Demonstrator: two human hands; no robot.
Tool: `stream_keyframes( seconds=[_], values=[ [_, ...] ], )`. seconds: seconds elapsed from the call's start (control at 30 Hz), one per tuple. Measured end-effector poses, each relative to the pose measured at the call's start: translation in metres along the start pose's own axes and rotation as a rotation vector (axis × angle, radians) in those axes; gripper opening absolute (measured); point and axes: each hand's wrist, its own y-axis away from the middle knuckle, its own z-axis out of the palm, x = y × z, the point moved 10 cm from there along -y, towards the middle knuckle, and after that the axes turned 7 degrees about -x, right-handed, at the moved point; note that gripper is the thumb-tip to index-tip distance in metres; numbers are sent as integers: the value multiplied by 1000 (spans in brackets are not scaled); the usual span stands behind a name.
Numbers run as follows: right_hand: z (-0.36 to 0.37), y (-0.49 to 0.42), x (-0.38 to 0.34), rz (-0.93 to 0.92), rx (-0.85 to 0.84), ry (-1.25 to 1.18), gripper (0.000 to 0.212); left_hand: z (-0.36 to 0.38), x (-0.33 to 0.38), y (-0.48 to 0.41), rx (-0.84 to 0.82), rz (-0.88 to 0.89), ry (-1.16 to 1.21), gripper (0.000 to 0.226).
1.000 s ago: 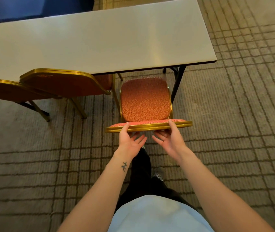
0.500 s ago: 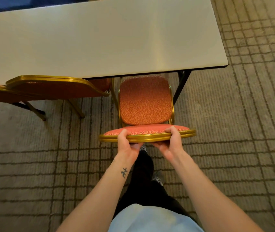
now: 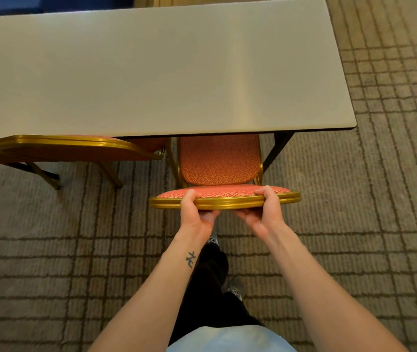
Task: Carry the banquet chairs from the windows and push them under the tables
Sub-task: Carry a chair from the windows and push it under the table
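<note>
The left hand (image 3: 197, 212) and right hand (image 3: 265, 214) each grip the gold-rimmed backrest top of the red patterned, gold-framed banquet chair (image 3: 218, 161). Its seat is partly under the long grey table (image 3: 151, 72), and its front legs are apparently hidden beneath.

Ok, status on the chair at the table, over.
Left hand, right hand grip the chair by its back rail. Seat partly under the table. Neighbouring chair close on its left.

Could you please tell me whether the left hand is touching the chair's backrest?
Touching. The head view shows the left hand gripping the backrest along its gold top edge.
</note>
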Motion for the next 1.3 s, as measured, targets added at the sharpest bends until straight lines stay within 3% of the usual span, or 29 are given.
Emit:
stream_keyframes(
  seconds=[0.5, 0.67, 0.87, 1.03, 1.13, 1.2, 1.3],
  values=[
    [89, -94, -70, -12, -13, -60, 30, 91, 73, -96, -84, 16, -17, 13],
    [111, -117, -76, -15, -5, -35, 32, 102, 95, -125, -88, 29, -18, 40],
    [109, -118, -81, -22, -12, -38, 28, 109, 92, -122, -92, 28, -9, 45],
    [112, -107, -83, -19, 5, 1, 30, 111, 90, -113, -127, 4, -23, 27],
    [113, -93, -82, 9, 15, 38, 26, 111, 86, -101, -115, -43, -71, 31],
    [110, -79, -80, 17, 20, 88, 31, 104, 86, -91, -112, -73, -99, 41],
    [101, -66, -69, 22, -25, 96, 55, 97, 83, -72, -145, -90, -101, 51]
  ],
)
